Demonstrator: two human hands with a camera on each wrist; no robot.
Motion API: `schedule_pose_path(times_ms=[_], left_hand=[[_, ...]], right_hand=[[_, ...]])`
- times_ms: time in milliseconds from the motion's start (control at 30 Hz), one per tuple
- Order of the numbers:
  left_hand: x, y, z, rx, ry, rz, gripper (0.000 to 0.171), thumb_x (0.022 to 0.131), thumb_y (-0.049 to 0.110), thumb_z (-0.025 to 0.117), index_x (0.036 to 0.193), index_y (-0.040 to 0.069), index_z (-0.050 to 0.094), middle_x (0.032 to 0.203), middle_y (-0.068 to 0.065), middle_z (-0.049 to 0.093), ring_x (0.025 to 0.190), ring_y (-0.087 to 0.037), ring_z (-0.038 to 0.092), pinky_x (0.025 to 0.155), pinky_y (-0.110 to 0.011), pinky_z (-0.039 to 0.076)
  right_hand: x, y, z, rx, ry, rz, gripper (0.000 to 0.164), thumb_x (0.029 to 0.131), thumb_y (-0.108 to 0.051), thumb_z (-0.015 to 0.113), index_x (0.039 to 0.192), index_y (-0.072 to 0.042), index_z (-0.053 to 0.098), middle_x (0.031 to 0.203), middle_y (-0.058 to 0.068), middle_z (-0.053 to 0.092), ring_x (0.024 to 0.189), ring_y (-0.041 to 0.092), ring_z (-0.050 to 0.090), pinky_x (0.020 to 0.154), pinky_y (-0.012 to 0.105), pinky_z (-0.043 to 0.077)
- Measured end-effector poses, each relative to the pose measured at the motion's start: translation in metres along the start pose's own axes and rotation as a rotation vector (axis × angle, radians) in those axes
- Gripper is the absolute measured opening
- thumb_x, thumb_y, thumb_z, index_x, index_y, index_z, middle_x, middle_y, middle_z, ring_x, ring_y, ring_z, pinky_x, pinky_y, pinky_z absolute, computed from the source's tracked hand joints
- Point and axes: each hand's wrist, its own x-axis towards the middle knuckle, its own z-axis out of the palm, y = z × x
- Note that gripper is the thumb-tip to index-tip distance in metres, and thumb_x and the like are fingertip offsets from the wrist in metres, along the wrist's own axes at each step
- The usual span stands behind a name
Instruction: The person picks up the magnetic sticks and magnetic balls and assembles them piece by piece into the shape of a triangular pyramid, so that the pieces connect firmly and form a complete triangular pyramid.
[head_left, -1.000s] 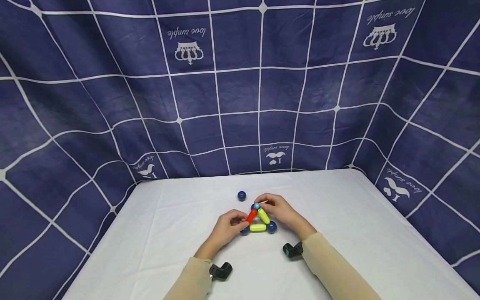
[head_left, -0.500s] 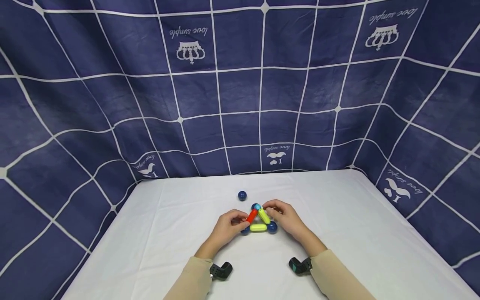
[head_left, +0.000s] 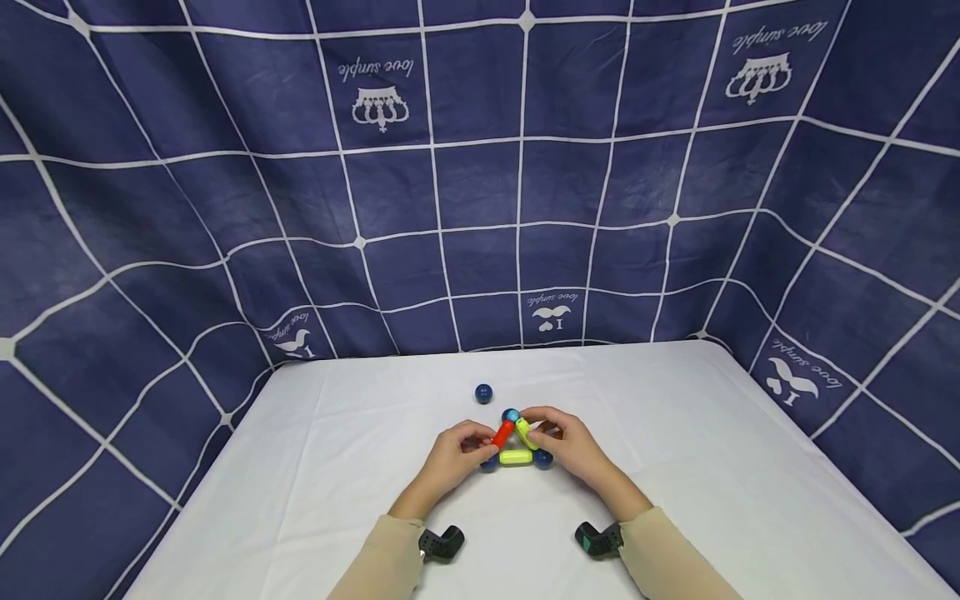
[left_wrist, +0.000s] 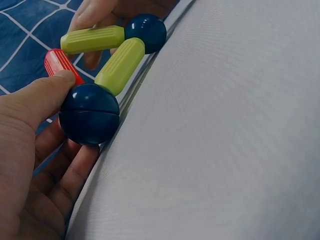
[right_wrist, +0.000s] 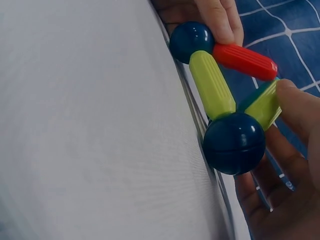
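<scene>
In the head view, a red magnetic rod (head_left: 503,433) and two yellow-green rods form a triangle with dark blue balls at its corners. My left hand (head_left: 456,454) holds the red rod with its thumb on it, fingers by the left ball (left_wrist: 89,114). My right hand (head_left: 568,442) pinches the right yellow-green rod (right_wrist: 266,106) near its far end, close to the right ball (right_wrist: 234,143). Between the two near balls lies the other yellow-green rod (head_left: 516,457). A light-blue piece (head_left: 513,415) overlaps the far ball (head_left: 507,411).
One loose dark blue ball (head_left: 483,393) sits behind the triangle on the white-covered table (head_left: 360,433). Navy checked curtains (head_left: 480,183) stand around the table's back and sides. Both wrists carry small black cameras (head_left: 442,543).
My right hand has drawn back from the triangle's far corner, then come in to the right yellow-green rod. The left hand stays on the red rod.
</scene>
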Motion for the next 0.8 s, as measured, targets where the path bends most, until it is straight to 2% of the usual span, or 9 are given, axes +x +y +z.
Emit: schedule_pose_path(times_ms=[367,500,667,800], left_hand=[[0.000,0.000,0.000,-0.003,-0.002,-0.011,0.017,0.086,0.019,0.079,0.101,0.012,0.073,0.094,-0.006,0.070,0.081,-0.006,0.062,0.074,-0.018,0.053],[-0.001,-0.001,0.000,-0.001,-0.043,-0.016,0.024,0.082,0.018,0.083,0.100,0.011,0.069,0.097,-0.008,0.066,0.083,-0.009,0.061,0.073,-0.018,0.052],[-0.002,0.002,-0.005,0.064,-0.118,0.010,0.033,0.077,0.020,0.087,0.101,0.012,0.066,0.097,-0.005,0.062,0.085,-0.011,0.059,0.073,-0.018,0.050],[-0.003,0.005,-0.010,0.114,-0.158,-0.010,0.035,0.076,0.022,0.087,0.103,0.016,0.067,0.099,0.002,0.063,0.090,-0.011,0.059,0.080,-0.022,0.049]], right_hand=[[-0.001,0.010,0.002,0.002,0.014,0.041,0.028,0.092,-0.024,0.073,0.119,-0.019,0.070,0.113,0.003,0.072,0.092,0.015,0.062,0.082,0.026,0.050],[-0.002,0.013,0.002,0.035,0.021,0.047,0.026,0.092,-0.025,0.072,0.118,-0.020,0.071,0.112,0.003,0.072,0.092,0.015,0.062,0.083,0.026,0.050],[-0.003,0.012,0.002,0.075,0.028,0.068,0.023,0.095,-0.024,0.068,0.118,-0.020,0.071,0.115,0.002,0.072,0.096,0.014,0.062,0.086,0.026,0.049],[-0.002,0.010,0.000,0.101,0.033,0.076,0.024,0.097,-0.024,0.066,0.119,-0.018,0.070,0.117,0.003,0.071,0.097,0.014,0.061,0.085,0.024,0.050]])
